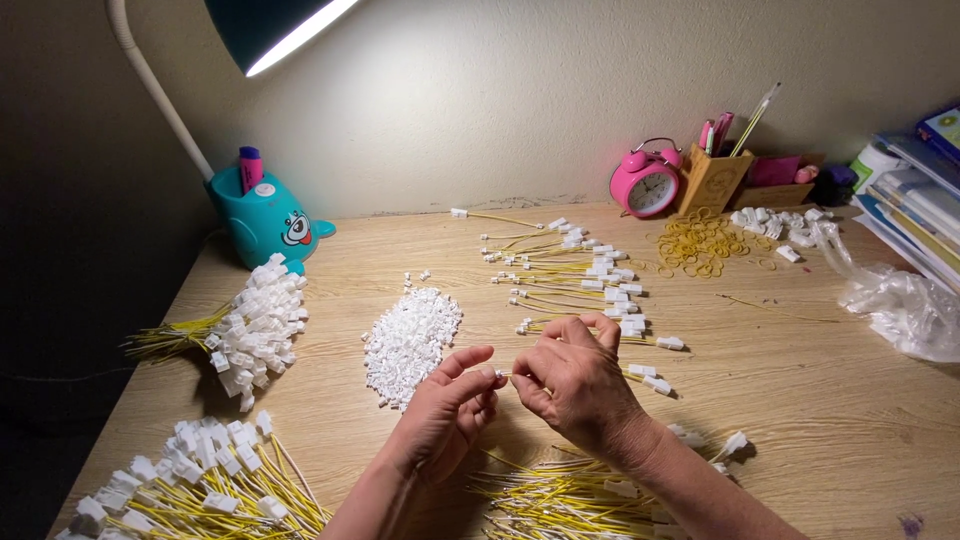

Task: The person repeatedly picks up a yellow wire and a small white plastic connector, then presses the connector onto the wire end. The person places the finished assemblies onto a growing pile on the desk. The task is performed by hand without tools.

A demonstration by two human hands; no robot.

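My left hand [447, 405] and my right hand [571, 381] meet at the middle of the wooden desk [800, 400], fingertips pinched together on a small white connector piece [502, 374] between them. My right hand also grips a yellow wire that ends in a white plug [652, 378]. A heap of tiny white connector housings [410, 343] lies just left of my left hand. Loose yellow wires [560, 495] lie under my wrists. Finished yellow wires with white plugs [590, 275] are spread out beyond my hands.
Two bundles of wires with white plugs lie at the left [255, 325] and front left [190, 490]. A teal desk lamp [262, 215], pink alarm clock [646, 185], wooden pen holder [712, 178], rubber bands [700, 245], plastic bag [900, 305] and stacked books [915, 200] line the back and right.
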